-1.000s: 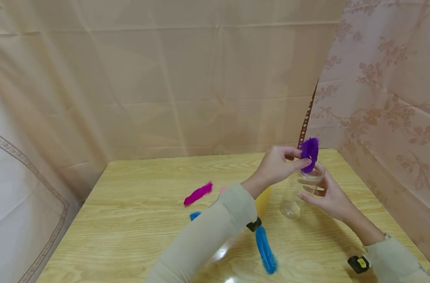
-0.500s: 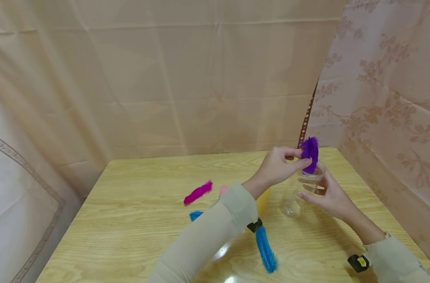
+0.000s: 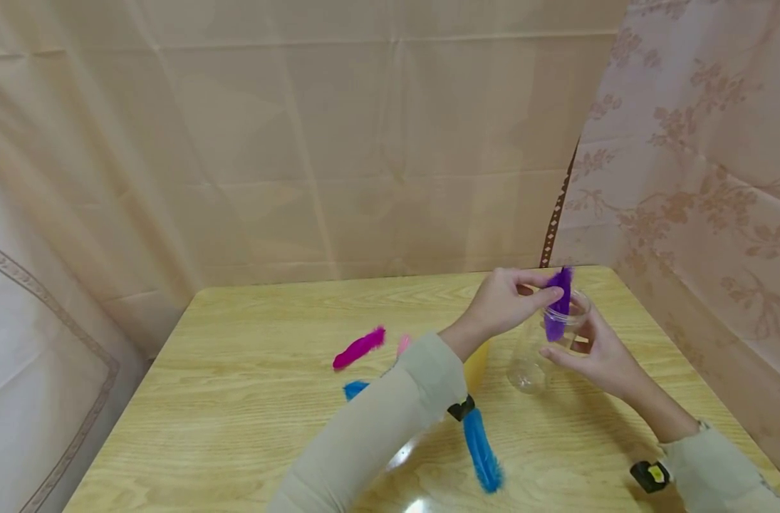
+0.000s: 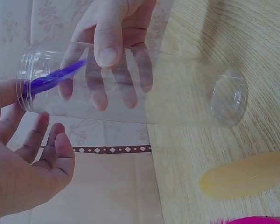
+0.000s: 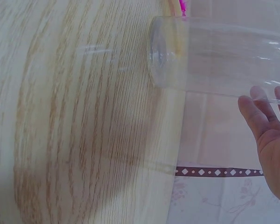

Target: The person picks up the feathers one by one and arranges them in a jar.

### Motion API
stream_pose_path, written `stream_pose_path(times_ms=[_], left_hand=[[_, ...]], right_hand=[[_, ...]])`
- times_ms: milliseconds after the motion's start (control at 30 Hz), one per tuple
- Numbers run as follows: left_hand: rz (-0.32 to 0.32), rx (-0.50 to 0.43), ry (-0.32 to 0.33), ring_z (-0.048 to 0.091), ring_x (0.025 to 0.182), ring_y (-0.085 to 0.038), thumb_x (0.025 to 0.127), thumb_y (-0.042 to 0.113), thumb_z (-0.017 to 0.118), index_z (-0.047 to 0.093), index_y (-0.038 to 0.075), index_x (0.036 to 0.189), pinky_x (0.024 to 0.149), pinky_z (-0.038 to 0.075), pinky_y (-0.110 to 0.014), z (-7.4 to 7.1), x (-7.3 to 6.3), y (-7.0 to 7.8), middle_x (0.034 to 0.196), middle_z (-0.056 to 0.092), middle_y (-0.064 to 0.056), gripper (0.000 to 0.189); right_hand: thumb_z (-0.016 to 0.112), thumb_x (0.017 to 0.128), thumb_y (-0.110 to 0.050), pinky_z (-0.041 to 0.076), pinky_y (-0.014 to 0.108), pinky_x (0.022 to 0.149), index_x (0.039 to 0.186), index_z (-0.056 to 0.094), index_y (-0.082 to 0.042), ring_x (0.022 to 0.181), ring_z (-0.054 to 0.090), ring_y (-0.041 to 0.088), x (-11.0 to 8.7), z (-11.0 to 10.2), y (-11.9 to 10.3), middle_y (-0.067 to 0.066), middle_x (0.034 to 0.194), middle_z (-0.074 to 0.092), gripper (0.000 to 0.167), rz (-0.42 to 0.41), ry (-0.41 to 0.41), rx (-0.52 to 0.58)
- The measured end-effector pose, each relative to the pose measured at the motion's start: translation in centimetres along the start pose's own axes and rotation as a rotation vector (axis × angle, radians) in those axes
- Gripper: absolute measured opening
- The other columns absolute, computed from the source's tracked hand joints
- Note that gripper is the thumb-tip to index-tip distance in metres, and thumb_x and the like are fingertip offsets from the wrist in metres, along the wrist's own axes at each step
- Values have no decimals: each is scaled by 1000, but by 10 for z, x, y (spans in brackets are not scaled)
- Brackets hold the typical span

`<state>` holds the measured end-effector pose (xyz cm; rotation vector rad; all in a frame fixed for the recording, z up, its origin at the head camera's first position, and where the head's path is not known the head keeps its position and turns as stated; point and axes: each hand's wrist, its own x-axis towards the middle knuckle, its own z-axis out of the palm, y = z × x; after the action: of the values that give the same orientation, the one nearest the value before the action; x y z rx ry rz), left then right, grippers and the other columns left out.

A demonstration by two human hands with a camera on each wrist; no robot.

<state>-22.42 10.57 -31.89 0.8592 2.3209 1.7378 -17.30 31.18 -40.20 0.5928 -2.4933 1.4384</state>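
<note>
My left hand (image 3: 500, 301) pinches a purple feather (image 3: 558, 313) between thumb and fingers at the mouth of a clear plastic jar (image 3: 526, 363). The feather's lower end is inside the jar, seen through its wall in the left wrist view as a purple streak (image 4: 56, 78). My right hand (image 3: 600, 362) grips the jar's upper part from the right, thumb and fingers around the wall. The jar stands upright on the table. In the right wrist view, the right hand's fingers (image 5: 259, 109) touch the jar's side, and its mouth is cut off.
On the wooden table (image 3: 236, 406) lie a magenta feather (image 3: 359, 348), a yellow feather (image 3: 476, 362) and a pink one (image 3: 404, 345), partly behind the left sleeve. Blue shows on both sides of that sleeve: a blue feather (image 3: 482, 454) and a blue tip (image 3: 355, 389). Curtains hang behind.
The purple feather, upright above the jar's mouth before, has gone down so that its lower end is inside. My right hand and the jar have stayed in place.
</note>
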Motion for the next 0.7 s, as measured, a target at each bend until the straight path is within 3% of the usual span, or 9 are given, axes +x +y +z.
stream_pose_path(times_ms=[67,400,700], left_hand=[[-17,-25,-6,66,75,-1,95,28,74,79,10,108,67,56,-19,0,-1,1,103,76,4,22],[-11,-57,-12,66,80,-1,93,30,77,80,15,105,71,55,-19,0,-3,0,100,74,14,20],[-30,-70,-6,69,80,-6,92,28,78,81,14,102,71,55,-19,1,-3,-2,97,74,13,18]], right_hand=[[77,88,1,56,25,81,160,21,-24,106,62,5,-1,0,-1,5,129,56,95,10,1,-19],[75,89,4,55,24,84,161,19,-24,115,63,5,1,0,-1,20,138,50,96,11,-20,40],[74,89,6,55,23,84,162,18,-23,115,61,2,0,0,1,17,139,47,96,-4,-27,50]])
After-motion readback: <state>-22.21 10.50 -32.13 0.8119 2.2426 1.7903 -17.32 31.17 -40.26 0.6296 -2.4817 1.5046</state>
